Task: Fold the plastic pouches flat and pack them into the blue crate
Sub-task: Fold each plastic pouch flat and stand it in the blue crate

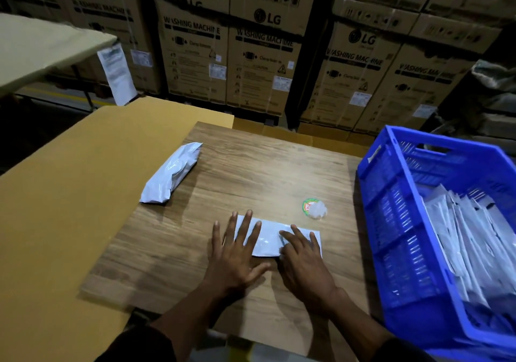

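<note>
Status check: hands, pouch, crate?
Left hand and right hand flat, pressing folded pouch. Blue crate part-filled. Spare pouch waiting. Nothing in the way.

The person is wearing dark sleeves, showing only at the lower edge of the view, nearer the camera than the wooden bench. Both sleeves are stopping short of the forearms, which are showing bare down to the wrists. The left hand and right hand are wearing no gloves, rings or watch.
</note>
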The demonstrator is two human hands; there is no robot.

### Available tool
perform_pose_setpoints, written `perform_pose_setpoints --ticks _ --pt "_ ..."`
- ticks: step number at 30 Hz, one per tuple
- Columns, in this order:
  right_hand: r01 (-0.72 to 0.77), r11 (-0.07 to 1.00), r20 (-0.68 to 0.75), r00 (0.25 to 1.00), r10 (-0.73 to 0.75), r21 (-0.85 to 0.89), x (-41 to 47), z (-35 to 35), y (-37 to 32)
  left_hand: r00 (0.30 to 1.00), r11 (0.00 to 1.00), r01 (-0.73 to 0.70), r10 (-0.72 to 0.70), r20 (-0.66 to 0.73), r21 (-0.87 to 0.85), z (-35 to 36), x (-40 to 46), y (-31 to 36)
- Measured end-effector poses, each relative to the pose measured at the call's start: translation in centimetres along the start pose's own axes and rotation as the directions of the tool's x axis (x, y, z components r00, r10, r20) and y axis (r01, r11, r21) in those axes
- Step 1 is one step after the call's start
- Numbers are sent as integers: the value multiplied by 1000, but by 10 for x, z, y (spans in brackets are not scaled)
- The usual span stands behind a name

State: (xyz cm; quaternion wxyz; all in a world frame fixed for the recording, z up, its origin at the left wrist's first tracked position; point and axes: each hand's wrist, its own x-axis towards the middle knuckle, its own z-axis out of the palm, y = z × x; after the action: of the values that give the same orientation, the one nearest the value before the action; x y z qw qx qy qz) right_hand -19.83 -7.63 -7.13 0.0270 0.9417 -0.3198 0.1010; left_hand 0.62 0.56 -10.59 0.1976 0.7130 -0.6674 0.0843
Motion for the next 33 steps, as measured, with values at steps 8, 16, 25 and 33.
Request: perform_pose_setpoints --ticks 8,16,25,33 --pt "366 927 -96 923 -373 -80 -11 -23 -4 999 998 -1 5 -50 67 -10 14 -9" --pt "78 979 -121 991 -56 186 21 -56 1 983 993 82 -66 -168 89 -43 32 -2" --pt "-341 754 405 908 109 561 58 -87 43 979 990 -85 63 194 110 -9 12 3" --pt "-204 966 91 977 192 159 28 -42 13 998 998 9 -13 63 60 -7 9 26"
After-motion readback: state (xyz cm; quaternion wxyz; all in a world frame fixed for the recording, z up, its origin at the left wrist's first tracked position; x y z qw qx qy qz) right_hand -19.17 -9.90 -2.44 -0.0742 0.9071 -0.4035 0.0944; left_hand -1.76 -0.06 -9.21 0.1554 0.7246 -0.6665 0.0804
